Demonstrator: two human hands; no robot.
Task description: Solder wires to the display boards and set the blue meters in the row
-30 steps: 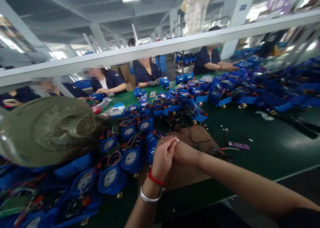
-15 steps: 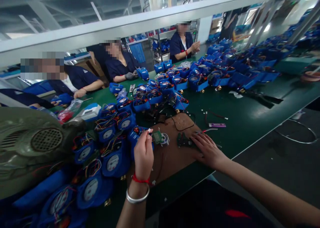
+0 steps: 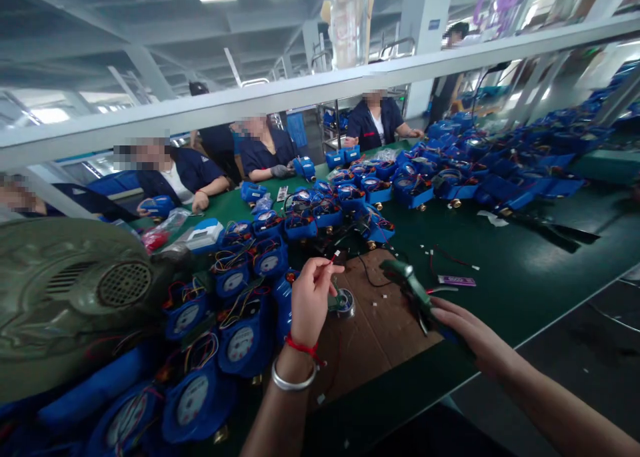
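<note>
My left hand [image 3: 311,297] pinches a thin wire with a white plug [image 3: 337,253] above the cardboard sheet [image 3: 367,337]. A green circuit board [image 3: 334,299], partly hidden by my fingers, and a solder spool [image 3: 345,303] are just beside that hand. My right hand [image 3: 463,327] is closed around a dark green hand tool [image 3: 407,283], which looks like a wire stripper. The tool is raised over the right part of the cardboard, its head pointing away from me; motion blurs it.
Blue water meters [image 3: 240,343] with loose wires crowd the left and back. A large olive-green fan-like housing [image 3: 75,297] stands at left. On the green table [image 3: 530,277] lie a purple battery pack [image 3: 456,281] and wire scraps. Co-workers [image 3: 183,177] sit opposite, beneath a white shelf beam [image 3: 225,103].
My right hand has picked up the green tool from the cardboard and lifted it. My left hand still holds the wire, its plug now pointing up. The camera view has shifted.
</note>
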